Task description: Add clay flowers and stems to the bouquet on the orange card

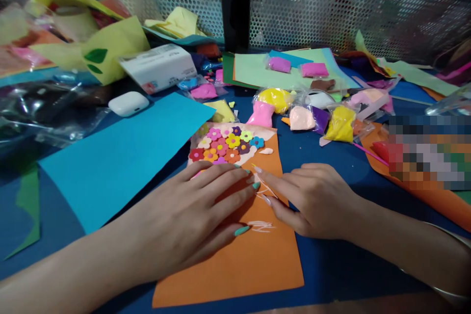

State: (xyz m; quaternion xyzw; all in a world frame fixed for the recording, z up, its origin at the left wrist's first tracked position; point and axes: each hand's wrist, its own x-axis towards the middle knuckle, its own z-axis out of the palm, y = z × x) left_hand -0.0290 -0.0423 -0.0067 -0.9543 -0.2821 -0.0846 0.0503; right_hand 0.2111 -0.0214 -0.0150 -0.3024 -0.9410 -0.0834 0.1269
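An orange sheet (pixel 235 274) lies in front of me, with a bunch of colourful clay flowers (pixel 221 147) on pale pink clay at its far end. My left hand (pixel 209 201) rests flat across the sheet, fingers stretched, partly covering the flowers' near edge. Opposite it, my right hand (pixel 312 201) has its index finger and thumb extended and apart, the other fingers curled. Its fingertips touch the sheet beside thin pale clay strips (pixel 262 190), close to the left fingertips. More thin strips (pixel 262 226) lie nearer me. A small pale clay piece (pixel 266 151) sits right of the flowers.
Blue paper (pixel 128 157) lies at left, below a white earbud case (pixel 128 104). Several clay packets, including a yellow one (pixel 340 123), spread behind the sheet. A dark phone (pixel 235 10) stands against the perforated metal panel (pixel 312 5). More orange paper (pixel 412 186) lies at right.
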